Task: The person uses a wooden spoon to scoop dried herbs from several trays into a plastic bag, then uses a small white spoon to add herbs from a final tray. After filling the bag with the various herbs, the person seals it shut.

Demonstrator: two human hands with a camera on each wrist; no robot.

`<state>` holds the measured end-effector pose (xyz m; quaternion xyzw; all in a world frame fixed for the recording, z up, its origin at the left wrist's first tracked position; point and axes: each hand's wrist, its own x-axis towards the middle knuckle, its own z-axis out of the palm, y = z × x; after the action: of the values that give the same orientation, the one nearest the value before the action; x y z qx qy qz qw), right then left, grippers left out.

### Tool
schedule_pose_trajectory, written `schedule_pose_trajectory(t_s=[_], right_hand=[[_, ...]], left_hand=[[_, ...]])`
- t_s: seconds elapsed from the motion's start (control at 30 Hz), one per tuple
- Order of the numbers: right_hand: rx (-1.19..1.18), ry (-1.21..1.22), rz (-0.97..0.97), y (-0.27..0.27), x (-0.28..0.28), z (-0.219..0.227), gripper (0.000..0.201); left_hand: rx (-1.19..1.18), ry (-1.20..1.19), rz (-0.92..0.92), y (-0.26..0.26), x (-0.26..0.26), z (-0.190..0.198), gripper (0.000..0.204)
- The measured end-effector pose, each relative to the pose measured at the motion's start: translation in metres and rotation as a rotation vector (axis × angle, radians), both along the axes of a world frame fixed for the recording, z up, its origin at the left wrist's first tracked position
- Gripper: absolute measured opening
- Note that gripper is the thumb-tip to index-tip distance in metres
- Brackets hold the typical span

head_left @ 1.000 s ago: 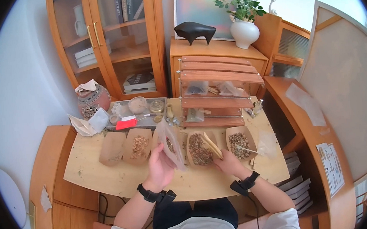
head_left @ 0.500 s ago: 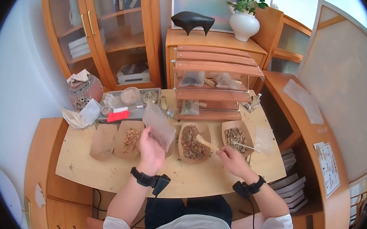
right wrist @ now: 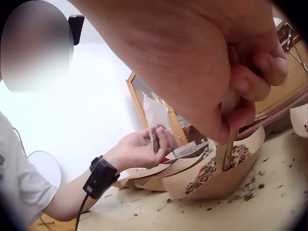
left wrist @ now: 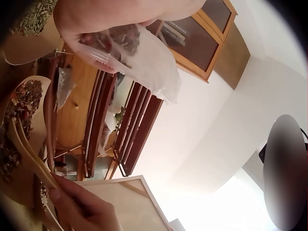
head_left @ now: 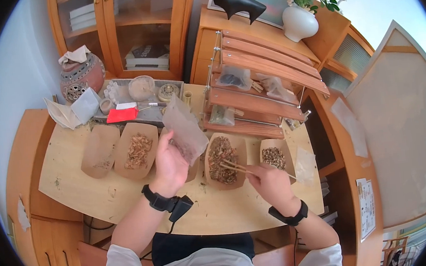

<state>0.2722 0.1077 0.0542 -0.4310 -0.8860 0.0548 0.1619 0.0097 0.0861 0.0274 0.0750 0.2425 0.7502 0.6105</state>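
Note:
The left hand (head_left: 169, 162) holds a translucent pouch (head_left: 184, 128) upright, thumb on its near side; in the left wrist view dark dried bits show inside the pouch (left wrist: 154, 62). Pale wooden tongs (head_left: 233, 167) are pinched in the right hand (head_left: 273, 186). Their tips are down in the dried mix (head_left: 220, 152) of a brown paper tray (head_left: 239, 148). In the right wrist view the fingers of the right hand (right wrist: 216, 72) curl round the tongs (right wrist: 224, 154), which stand in the mix.
Two paper trays stand left, one holding orange-brown pieces (head_left: 137, 150); another (head_left: 280, 145) with a mix is at the right. Behind are a grey tray (head_left: 145, 114) of small items and a wooden rack (head_left: 256, 106) with pouches. Crumbs lie on the table (head_left: 83, 187).
The tongs have gone from above the middle tray down into its mix, carried by the right hand. The left hand still holds the pouch, now more open to view. The head view has shifted and tilted.

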Motion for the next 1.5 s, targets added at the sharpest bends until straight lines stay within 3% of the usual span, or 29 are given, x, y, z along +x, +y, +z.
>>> schedule_pose_trajectory(t_s=[0.27,0.47,0.6,0.73,0.83,0.93,1.03,1.23,1.5], right_hand=[[-0.043,0.078,0.079,0.017,-0.026,0.016,0.014],[0.017,-0.089,0.042,0.025,-0.024,0.013,0.014],[-0.122,0.011,-0.007,0.046,-0.01,0.027,0.019],[-0.166,0.065,-0.046,0.063,-0.013,0.011,0.021],[-0.226,-0.019,-0.025,0.06,-0.01,0.015,0.024],[-0.352,0.079,-0.108,0.055,0.003,0.021,0.026],[-0.422,-0.015,-0.272,0.046,0.008,0.043,0.027],[-0.573,-0.045,-0.29,0.053,0.016,0.02,0.028],[-0.606,0.143,-0.229,0.054,0.0,-0.007,0.029]], left_hand=[[-0.003,0.079,-0.029,-0.012,0.0,-0.003,0.055],[-0.016,0.057,-0.034,-0.012,-0.004,-0.008,0.054],[-0.011,0.055,-0.025,-0.013,-0.002,-0.004,0.052],[-0.019,0.062,-0.056,-0.012,0.0,-0.011,0.052],[-0.014,0.07,-0.063,-0.012,0.003,-0.011,0.052],[-0.006,0.077,-0.059,-0.011,0.003,-0.011,0.053],[0.002,0.06,-0.068,-0.012,0.002,-0.014,0.051],[-0.046,0.068,-0.092,-0.013,0.004,-0.013,0.05],[-0.006,0.074,-0.081,-0.012,0.005,-0.013,0.052]])
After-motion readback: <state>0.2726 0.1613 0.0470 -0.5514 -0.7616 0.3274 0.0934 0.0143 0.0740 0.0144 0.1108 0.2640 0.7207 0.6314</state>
